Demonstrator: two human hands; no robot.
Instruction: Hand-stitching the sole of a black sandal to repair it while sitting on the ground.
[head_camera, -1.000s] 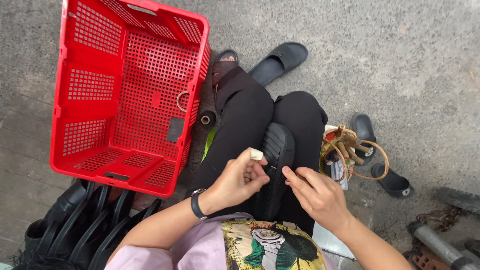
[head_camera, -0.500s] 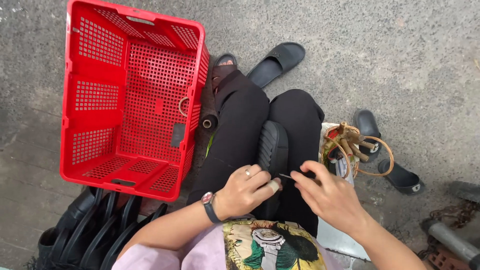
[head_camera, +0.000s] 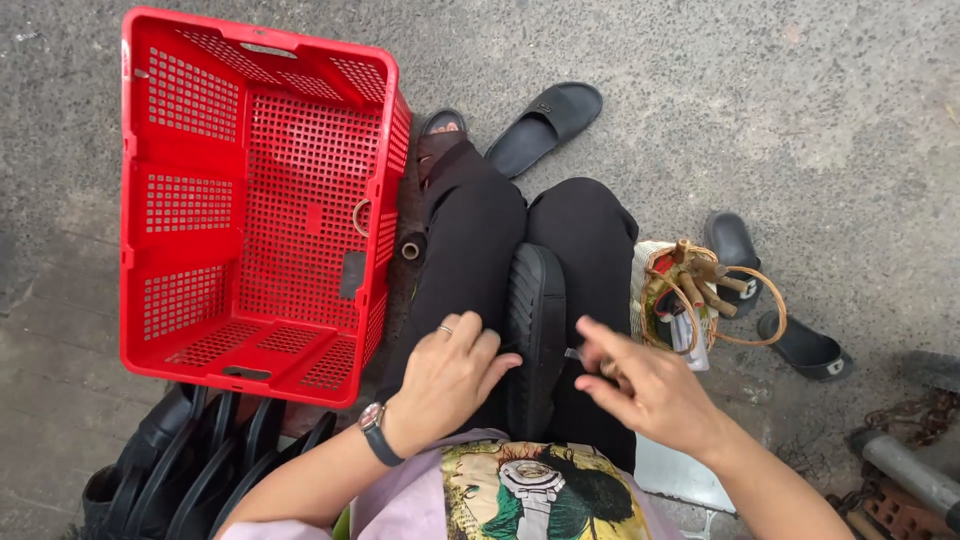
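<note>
Person seated on rough grey concrete ground (head_camera: 800, 90), legs in black trousers, view straight down onto lap.

Black rubber shoe sole (head_camera: 535, 335) lies lengthwise on lap between the thighs, tread side up, long axis running away from the body. Left hand (head_camera: 445, 380) rests on its left edge, fingers curled against the sole's side, thumb toward the body; ring on one finger, dark wristwatch (head_camera: 375, 430) on wrist. Grip looks loose, palm down, steadying rather than clamped.

Right hand (head_camera: 645, 385) just right of the sole, motion-blurred, fingers partly spread. Something small seems pinched at fingertips near the sole's right edge; can't tell what, or whether fingers close on it. Hands apart, sole between them.

Red perforated plastic crate (head_camera: 180, 210) on ground to the left, open side up, nearly against left leg; small dark flat piece and a tan ring lie inside by its right wall. Stack of black curved rubber soles (head_camera: 190, 465) at bottom-left, just below crate.

Right of the legs: small woven basket with loop handles (head_camera: 690, 295), holding wooden sticks & bits. Black slide sandal (head_camera: 545, 125) beyond the knees; two more dark soles (head_camera: 800, 345) on ground past the basket. Metal pipe (head_camera: 905, 470) at lower-right corner.
</note>
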